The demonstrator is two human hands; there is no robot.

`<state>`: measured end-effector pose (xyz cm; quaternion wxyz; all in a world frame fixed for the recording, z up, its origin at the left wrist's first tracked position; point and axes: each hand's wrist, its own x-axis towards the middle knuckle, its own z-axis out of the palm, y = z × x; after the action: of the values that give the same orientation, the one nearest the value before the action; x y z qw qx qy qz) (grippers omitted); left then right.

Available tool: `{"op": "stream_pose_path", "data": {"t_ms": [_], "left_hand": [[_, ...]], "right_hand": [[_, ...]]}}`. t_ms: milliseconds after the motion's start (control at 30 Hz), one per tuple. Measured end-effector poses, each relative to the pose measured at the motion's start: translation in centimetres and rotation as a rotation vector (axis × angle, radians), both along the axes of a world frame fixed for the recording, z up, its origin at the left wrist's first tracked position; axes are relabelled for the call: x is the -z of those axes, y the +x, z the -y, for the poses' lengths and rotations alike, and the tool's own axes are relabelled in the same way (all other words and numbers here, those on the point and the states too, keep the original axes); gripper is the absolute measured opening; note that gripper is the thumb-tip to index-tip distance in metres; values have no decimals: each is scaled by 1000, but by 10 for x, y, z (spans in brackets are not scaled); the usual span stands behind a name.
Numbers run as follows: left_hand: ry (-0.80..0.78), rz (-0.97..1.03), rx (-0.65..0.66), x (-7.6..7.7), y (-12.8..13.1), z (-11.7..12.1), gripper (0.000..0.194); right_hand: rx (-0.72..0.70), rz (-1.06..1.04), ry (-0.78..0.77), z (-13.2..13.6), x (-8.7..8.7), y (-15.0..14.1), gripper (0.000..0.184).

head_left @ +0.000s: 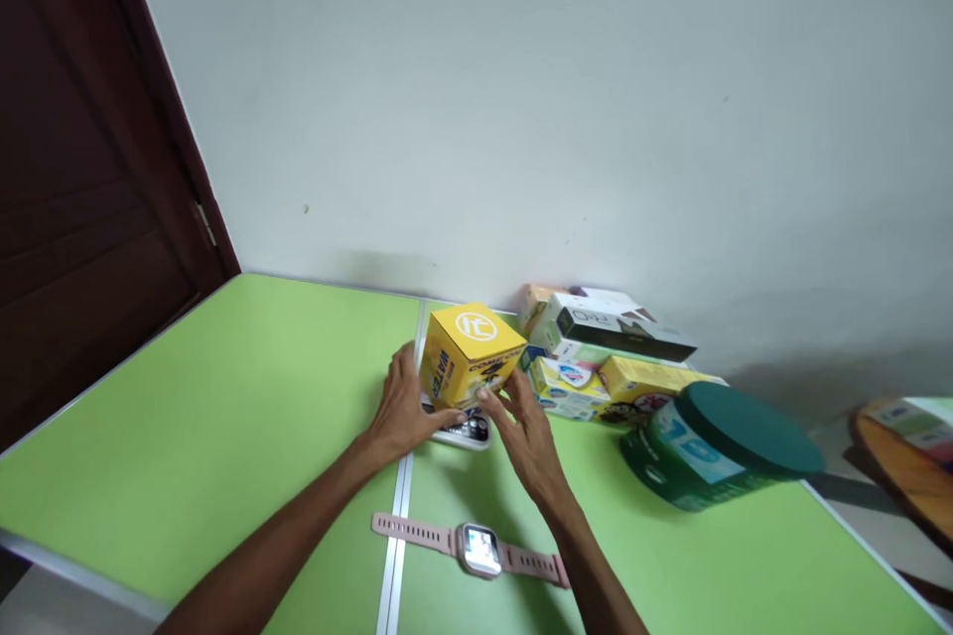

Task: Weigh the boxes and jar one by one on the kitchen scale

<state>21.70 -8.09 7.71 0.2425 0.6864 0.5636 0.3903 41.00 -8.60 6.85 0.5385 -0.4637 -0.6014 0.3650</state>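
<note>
A yellow cardboard box (471, 357) with a white logo on top and dark print on its sides sits between my two hands, slightly tilted. My left hand (406, 414) holds its lower left side, with the thumb along the front bottom edge. On the lower right, my right hand (527, 432) grips it with thumb and fingers. Beneath the box lies a pale-rimmed object with a dark, patterned face (471, 431), mostly hidden by the box. Nearer me, a smartwatch (480, 551) with a pink strap lies stretched out, its screen lit.
Several cartons (596, 337) are stacked against the wall at the back right. A green tub (715, 446) with a dark lid stands in front of them. Metal strips (393, 566) cross the green table (223, 417). A wooden stool (900, 466) is at the far right.
</note>
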Motion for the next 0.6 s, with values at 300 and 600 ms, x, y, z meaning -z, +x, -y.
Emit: {"op": "stream_pose_path", "data": {"t_ms": [300,600], "left_hand": [[33,225,186,0,-36,-43,85],[-110,408,202,2,-152,-147,79]], "right_hand": [[62,132,39,-11,-36,-30,51],[-68,178,10,-133,-13,-143,38]]}}
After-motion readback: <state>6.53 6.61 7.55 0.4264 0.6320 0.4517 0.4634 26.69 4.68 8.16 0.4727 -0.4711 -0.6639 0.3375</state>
